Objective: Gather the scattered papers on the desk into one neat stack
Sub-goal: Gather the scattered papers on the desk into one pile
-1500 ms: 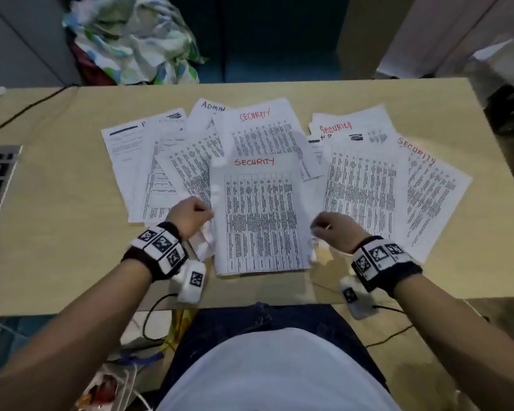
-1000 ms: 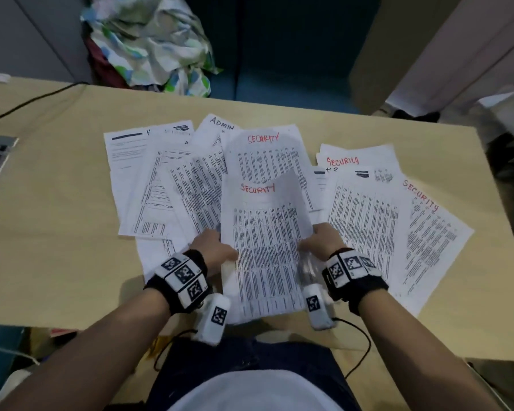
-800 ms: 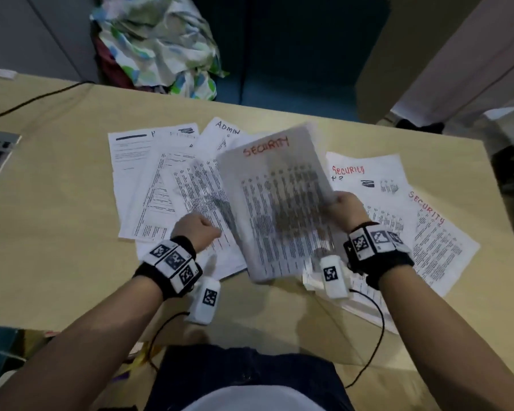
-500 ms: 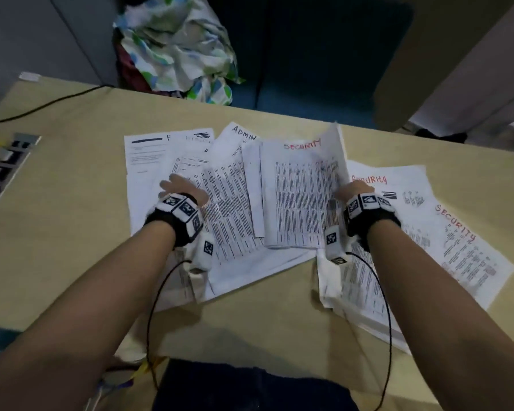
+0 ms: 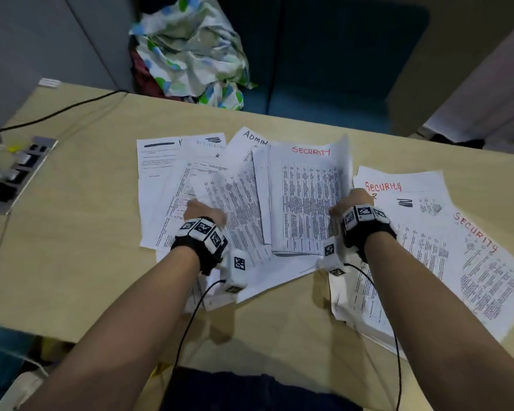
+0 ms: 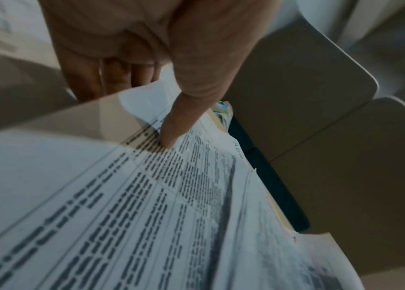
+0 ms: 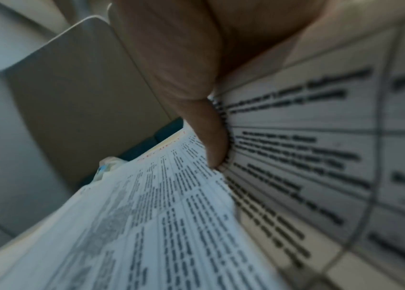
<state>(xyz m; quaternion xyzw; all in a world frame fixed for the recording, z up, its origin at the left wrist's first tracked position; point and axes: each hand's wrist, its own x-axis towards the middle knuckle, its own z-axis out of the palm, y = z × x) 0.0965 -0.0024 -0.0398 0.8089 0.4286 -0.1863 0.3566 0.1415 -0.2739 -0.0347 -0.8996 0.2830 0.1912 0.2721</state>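
Printed white papers lie fanned across the wooden desk [image 5: 72, 262]. My right hand [image 5: 352, 200] grips the right edge of a thick "SECURITY" bundle [image 5: 306, 203] at the centre, thumb on top [image 7: 211, 141], the edge lifted. My left hand [image 5: 204, 213] pinches a table-printed sheet [image 5: 235, 209] to the left, thumb pressing down on its top [image 6: 171, 133] and fingers beneath it. An "ADMIN" sheet [image 5: 250, 140] peeks out behind. More "SECURITY" sheets [image 5: 457, 247] spread to the right, partly under my right forearm. A letter-style page [image 5: 158, 173] sits at the far left.
A power strip [image 5: 18, 170] is set in the desk at the left, with a black cable [image 5: 57, 114] running across the far left corner. Crumpled patterned cloth [image 5: 190, 48] lies beyond the desk's far edge. Wrist-camera cables hang by the near edge.
Both hands lifted a "SECURITY" bundle near the front edge; the right carried it away and laid it on the centre papers. The left hand let go and took a sheet on the left.
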